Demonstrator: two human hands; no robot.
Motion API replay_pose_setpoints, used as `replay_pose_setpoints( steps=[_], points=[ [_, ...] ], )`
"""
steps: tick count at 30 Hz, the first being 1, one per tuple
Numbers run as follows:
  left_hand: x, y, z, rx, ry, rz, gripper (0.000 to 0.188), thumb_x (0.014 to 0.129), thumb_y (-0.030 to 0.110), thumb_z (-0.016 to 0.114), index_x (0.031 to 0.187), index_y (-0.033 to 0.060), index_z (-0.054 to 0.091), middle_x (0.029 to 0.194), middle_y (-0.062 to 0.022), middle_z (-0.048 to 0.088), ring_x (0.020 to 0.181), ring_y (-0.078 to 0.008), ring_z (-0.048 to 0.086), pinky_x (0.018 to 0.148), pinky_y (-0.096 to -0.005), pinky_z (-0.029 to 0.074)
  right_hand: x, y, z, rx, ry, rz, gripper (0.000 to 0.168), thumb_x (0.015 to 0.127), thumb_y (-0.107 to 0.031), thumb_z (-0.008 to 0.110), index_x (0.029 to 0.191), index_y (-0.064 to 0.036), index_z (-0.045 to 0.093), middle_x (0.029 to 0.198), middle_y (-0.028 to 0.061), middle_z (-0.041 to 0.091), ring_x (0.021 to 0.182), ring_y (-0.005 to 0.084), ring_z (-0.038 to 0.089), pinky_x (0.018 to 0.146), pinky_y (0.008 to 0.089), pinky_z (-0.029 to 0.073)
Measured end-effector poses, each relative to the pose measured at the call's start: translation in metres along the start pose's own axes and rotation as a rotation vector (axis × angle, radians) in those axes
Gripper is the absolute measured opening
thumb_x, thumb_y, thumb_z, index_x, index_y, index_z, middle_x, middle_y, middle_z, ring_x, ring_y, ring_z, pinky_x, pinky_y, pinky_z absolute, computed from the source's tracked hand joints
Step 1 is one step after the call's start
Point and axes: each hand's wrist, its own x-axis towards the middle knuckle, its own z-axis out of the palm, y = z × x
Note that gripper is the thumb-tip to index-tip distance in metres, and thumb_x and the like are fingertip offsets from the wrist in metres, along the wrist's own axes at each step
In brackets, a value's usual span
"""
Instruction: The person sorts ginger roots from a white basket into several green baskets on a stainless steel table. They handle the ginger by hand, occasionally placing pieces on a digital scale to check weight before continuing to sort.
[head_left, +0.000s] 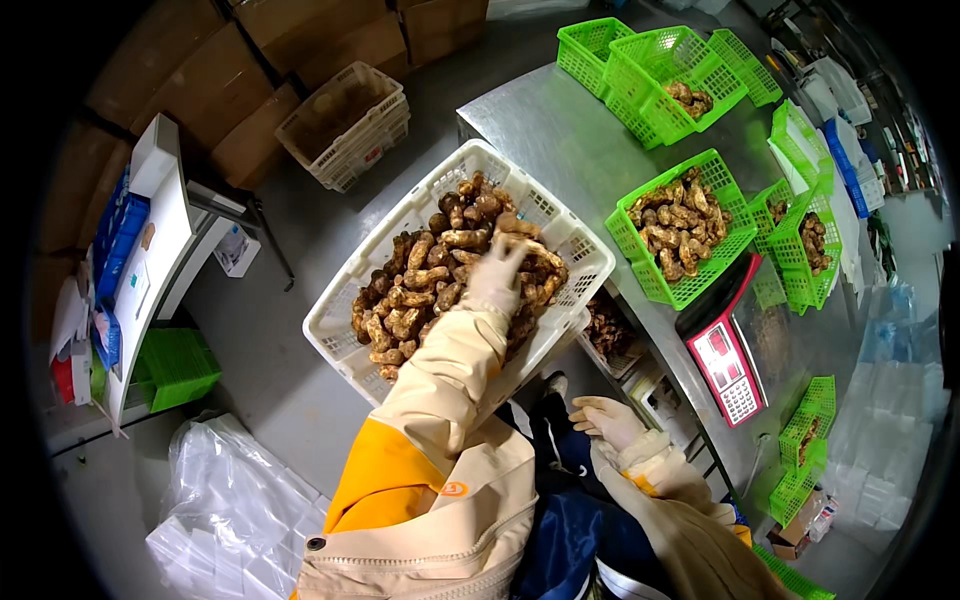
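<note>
My left hand, in a pale glove, reaches into a white plastic crate piled with brown, knobbly mushrooms. Its fingers touch a mushroom near the crate's far right part; motion blur hides whether they grip it. Lower right, my gloved right hand hangs beside the steel table with fingers apart and nothing in it. Right of the crate, a green basket of mushrooms sits on the table next to a red-framed digital scale. The white crate appears to rest on another white crate.
More green baskets stand along the steel table, some holding mushrooms. Under its edge is another crate of mushrooms. Stacked white crates and cardboard boxes lie beyond. At left are a white table and plastic-wrapped white items.
</note>
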Motion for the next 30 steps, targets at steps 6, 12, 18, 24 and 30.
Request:
replay_pose_setpoints(
  steps=[6, 12, 18, 24, 30],
  points=[
    [-0.052, 0.04, -0.008, -0.287, 0.112, 0.175, 0.049, 0.088, 0.001, 0.054, 0.134, 0.0182, 0.055, 0.136, -0.0167, 0.055, 0.114, -0.0344, 0.06, 0.095, -0.037, 0.051, 0.012, -0.008, 0.0, 0.005, -0.014, -0.01, 0.031, 0.098, -0.012, 0.052, 0.126, 0.003, 0.056, 0.109, 0.0133, 0.066, 0.095, 0.0196, 0.066, 0.084, 0.0297, 0.052],
    [-0.139, -0.023, -0.068, -0.223, 0.465, 0.011, 0.052, 0.083, -0.005, 0.063, 0.132, 0.0067, 0.055, 0.133, -0.0149, 0.058, 0.122, -0.0267, 0.057, 0.106, -0.0368, 0.045, 0.04, -0.021, 0.001, -0.04, -0.068, -0.067, 0.032, 0.097, -0.013, 0.055, 0.126, 0.0, 0.057, 0.103, 0.0104, 0.069, 0.09, 0.0177, 0.067, 0.081, 0.0275, 0.053],
    [-0.261, -0.088, -0.074, -0.276, 0.882, -0.779, 0.064, 0.085, 0.013, 0.073, 0.14, 0.0019, 0.043, 0.127, -0.0177, 0.058, 0.118, -0.0285, 0.055, 0.101, -0.0369, 0.045, 0.094, -0.088, 0.014, -0.571, 0.38, -1.068, 0.037, 0.094, -0.014, 0.06, 0.129, -0.002, 0.056, 0.114, 0.0142, 0.068, 0.105, 0.025, 0.066, 0.089, 0.0337, 0.053],
    [-0.268, -0.099, -0.023, -0.632, 0.682, -1.004, 0.06, 0.089, 0.03, 0.07, 0.135, 0.0, 0.046, 0.085, -0.0073, 0.063, 0.069, -0.0134, 0.058, 0.062, -0.0275, 0.049, 0.167, -0.214, 0.017, -1.054, 0.649, -0.87, 0.057, 0.088, -0.019, 0.063, 0.14, -0.006, 0.045, 0.132, 0.0206, 0.057, 0.121, 0.0343, 0.056, 0.101, 0.0473, 0.045],
    [-0.266, -0.126, -0.025, -0.679, 0.623, -0.976, 0.05, 0.089, 0.023, 0.066, 0.131, -0.0001, 0.051, 0.091, -0.0113, 0.067, 0.08, -0.0176, 0.064, 0.073, -0.0311, 0.051, 0.239, -0.24, 0.011, -1.135, 0.552, -0.648, 0.06, 0.082, -0.029, 0.062, 0.136, -0.006, 0.05, 0.121, 0.0207, 0.063, 0.112, 0.0358, 0.061, 0.097, 0.0409, 0.047]
  ],
)
